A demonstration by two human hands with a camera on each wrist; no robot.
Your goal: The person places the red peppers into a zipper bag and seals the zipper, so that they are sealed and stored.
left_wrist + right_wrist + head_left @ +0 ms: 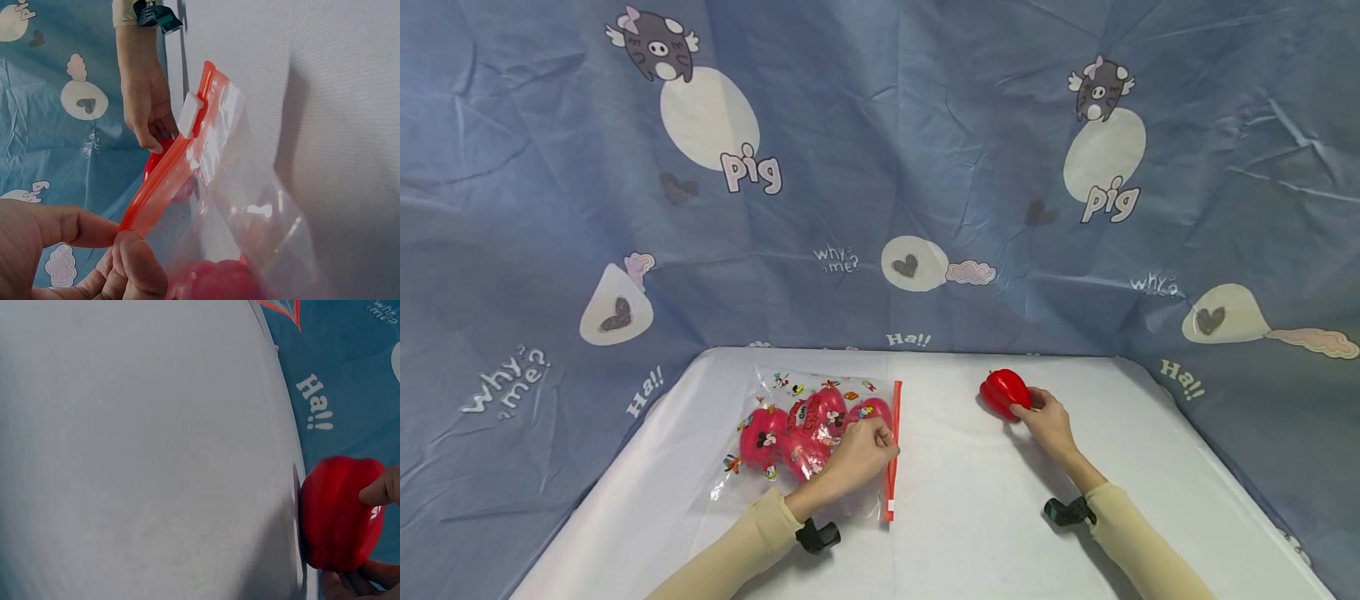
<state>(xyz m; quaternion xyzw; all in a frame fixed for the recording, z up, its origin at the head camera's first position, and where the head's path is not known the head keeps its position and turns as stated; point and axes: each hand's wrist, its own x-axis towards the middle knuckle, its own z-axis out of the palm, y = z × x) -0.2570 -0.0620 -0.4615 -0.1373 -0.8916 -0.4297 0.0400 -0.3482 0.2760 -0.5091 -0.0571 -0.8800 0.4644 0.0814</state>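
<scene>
A clear zip bag (865, 500) printed with cartoon figures lies on the left of the table, with several red bell peppers (760, 437) inside it. My left hand (859, 454) pinches the red-orange zip edge (156, 181) of the bag between thumb and finger. On that edge sits a white slider (190, 115), away from the fingers. To the right, my right hand (1051, 423) grips a single red bell pepper (1004, 394), thumb on one side and fingers on the other. In the right wrist view the same pepper (340, 512) shows at the lower right.
A white cloth (970, 517) covers the table. Behind it hangs a blue curtain (850, 208) with pig prints. Black wrist cameras are strapped to the left wrist (818, 536) and right wrist (1067, 511).
</scene>
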